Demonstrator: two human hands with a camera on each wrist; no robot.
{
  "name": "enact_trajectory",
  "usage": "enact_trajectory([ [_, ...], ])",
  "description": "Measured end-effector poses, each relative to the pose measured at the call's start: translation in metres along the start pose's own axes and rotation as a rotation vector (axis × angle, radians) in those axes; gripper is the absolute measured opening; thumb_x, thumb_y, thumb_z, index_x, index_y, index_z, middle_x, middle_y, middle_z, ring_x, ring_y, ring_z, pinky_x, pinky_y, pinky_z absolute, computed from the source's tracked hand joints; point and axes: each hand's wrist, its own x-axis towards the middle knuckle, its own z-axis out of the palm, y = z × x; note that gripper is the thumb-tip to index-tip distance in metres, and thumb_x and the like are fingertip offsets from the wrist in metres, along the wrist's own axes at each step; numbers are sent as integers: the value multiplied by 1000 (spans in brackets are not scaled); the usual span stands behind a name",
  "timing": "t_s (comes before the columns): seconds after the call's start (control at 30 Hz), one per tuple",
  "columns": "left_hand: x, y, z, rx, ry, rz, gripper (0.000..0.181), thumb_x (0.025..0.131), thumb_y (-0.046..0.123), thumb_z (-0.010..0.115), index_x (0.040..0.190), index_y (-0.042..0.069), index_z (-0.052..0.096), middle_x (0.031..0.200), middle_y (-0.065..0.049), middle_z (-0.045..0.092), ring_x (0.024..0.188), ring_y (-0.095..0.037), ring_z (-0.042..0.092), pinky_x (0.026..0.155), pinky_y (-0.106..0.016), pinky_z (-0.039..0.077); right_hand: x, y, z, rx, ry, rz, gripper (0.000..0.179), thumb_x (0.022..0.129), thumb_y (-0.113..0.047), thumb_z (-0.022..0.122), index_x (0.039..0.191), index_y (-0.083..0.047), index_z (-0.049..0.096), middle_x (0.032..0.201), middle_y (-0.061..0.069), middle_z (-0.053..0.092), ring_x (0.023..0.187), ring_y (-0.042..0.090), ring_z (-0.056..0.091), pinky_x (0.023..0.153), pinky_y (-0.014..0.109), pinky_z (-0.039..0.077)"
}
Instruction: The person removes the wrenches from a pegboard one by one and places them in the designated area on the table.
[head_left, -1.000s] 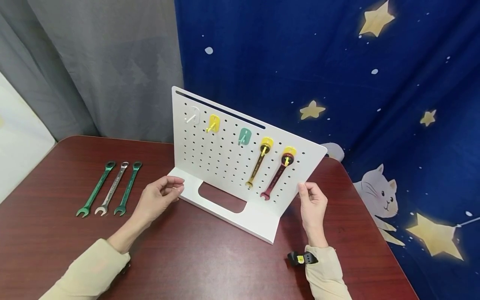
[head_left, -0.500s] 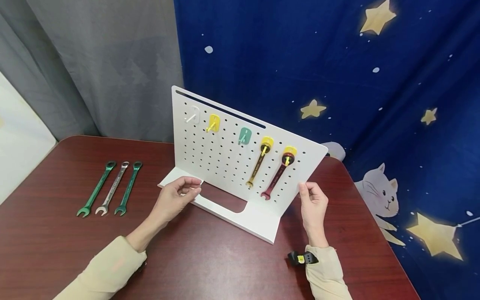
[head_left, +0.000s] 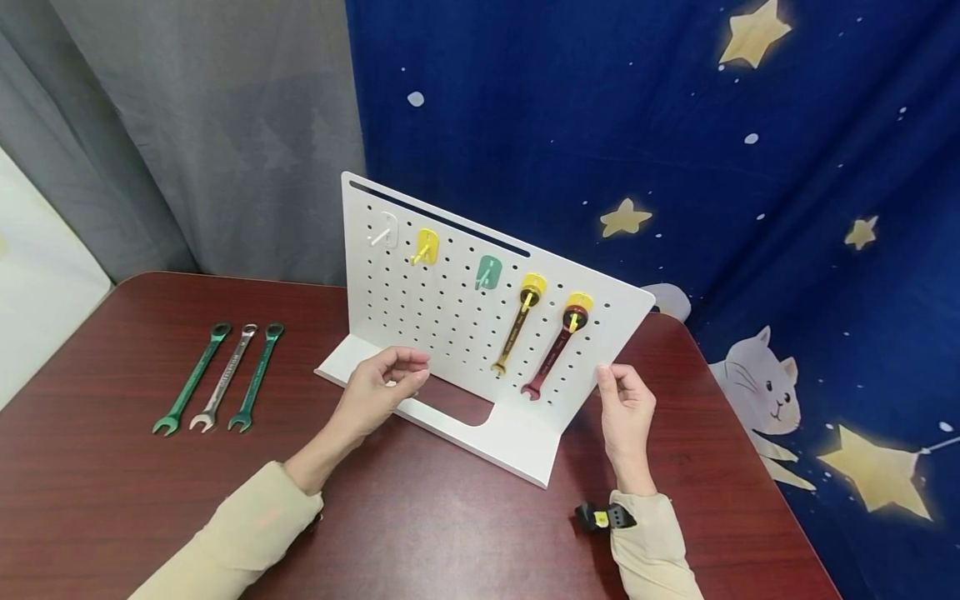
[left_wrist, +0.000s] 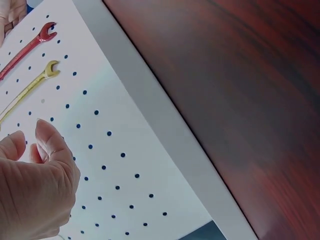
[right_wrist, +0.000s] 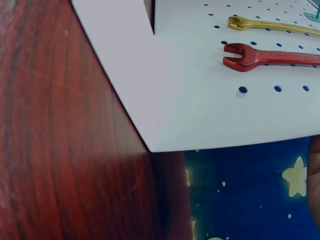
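Observation:
A white pegboard stand (head_left: 420, 308) stands upright on the table, turned at an angle. At its right edge my right hand (head_left: 628, 412) pinches the panel, thumb in front. My left hand (head_left: 378, 387) hovers over the stand's base near the cut-out, fingers loosely bent and holding nothing. In the left wrist view, that hand (left_wrist: 42, 185) appears before the perforated panel. A gold wrench (head_left: 512, 340) and a red wrench (head_left: 551, 362) hang from yellow hooks on the right half. Further left are a bare white hook (head_left: 386, 232), a yellow hook (head_left: 427, 247) and a green hook (head_left: 489, 272).
On the table's left lie a green wrench (head_left: 193, 379), a silver wrench (head_left: 225, 377) and another green wrench (head_left: 257, 377), side by side. Behind the table hang a grey curtain (head_left: 247, 125) and a blue star-patterned curtain (head_left: 525, 100).
My left hand has moved right along the base, from its left end toward the cut-out. The right hand stays at the panel's right edge, and the stand and wrenches keep their places.

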Motion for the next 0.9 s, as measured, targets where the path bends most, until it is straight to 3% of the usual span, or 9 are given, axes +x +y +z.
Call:
enact_trajectory([
  [0.23,4,3,12,-36,-14,-12,27,87,3,64,112,-8,59,102,-24,63,76,-2,62,73,-31,56,0,1,0,15,5,11,19,87,13,55,75,-1,62,67,-4,63,61,3,58,59,14,50],
  [0.53,7,4,22,-61,-12,-15,25,87,2,64,110,-7,60,104,-26,63,83,-17,65,73,-25,55,1,2,-1,4,6,15,18,88,12,55,75,1,61,67,-4,62,61,3,59,60,15,51],
  [0.73,10,6,30,-62,-18,3,25,87,2,65,110,-6,61,103,-22,64,83,-13,63,72,-24,55,0,1,-1,-10,5,9,12,87,12,55,76,16,54,67,-5,63,61,3,59,60,14,50],
  [0.9,13,8,37,-68,-21,1,25,86,2,65,110,-5,61,104,-23,64,85,-19,64,72,-21,54,-1,-8,3,-19,2,3,12,87,14,54,76,18,52,67,-5,62,61,1,57,59,13,49],
])
